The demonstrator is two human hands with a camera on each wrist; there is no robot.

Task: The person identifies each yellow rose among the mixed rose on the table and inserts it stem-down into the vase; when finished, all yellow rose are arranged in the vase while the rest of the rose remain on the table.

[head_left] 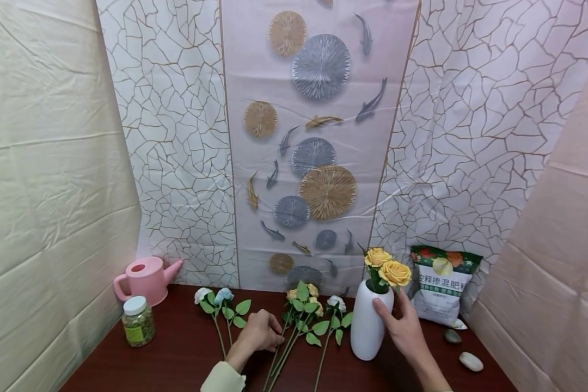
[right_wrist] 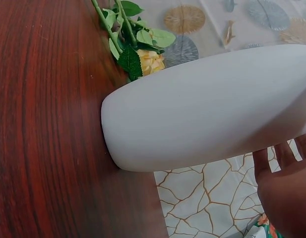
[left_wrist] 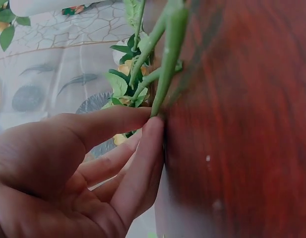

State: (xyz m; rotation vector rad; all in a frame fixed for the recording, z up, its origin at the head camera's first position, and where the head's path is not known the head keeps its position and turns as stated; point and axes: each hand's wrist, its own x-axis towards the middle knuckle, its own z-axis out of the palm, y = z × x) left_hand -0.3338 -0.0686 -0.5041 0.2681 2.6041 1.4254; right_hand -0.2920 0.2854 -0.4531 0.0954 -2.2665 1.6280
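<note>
My left hand [head_left: 263,333] pinches a green flower stem [left_wrist: 168,59] between thumb and fingertip, just above the tabletop, as the left wrist view shows. The stem belongs to the middle bunch, where yellow roses [head_left: 312,291] lie with green leaves; which bloom it carries, I cannot tell. My right hand [head_left: 405,326] holds the tall white vase [head_left: 366,329] near its top, the thumb on the front and fingers round the far side. The vase stands on the table with two yellow roses [head_left: 394,272] in its mouth. In the right wrist view the vase [right_wrist: 202,109] hides some fingertips.
White and blue roses [head_left: 223,295] lie left of my left hand; a white rose [head_left: 336,302] lies beside the vase. A pink watering can [head_left: 147,280] and lidded jar [head_left: 138,324] stand left. A fertilizer bag [head_left: 438,288] and two stones [head_left: 471,361] sit right.
</note>
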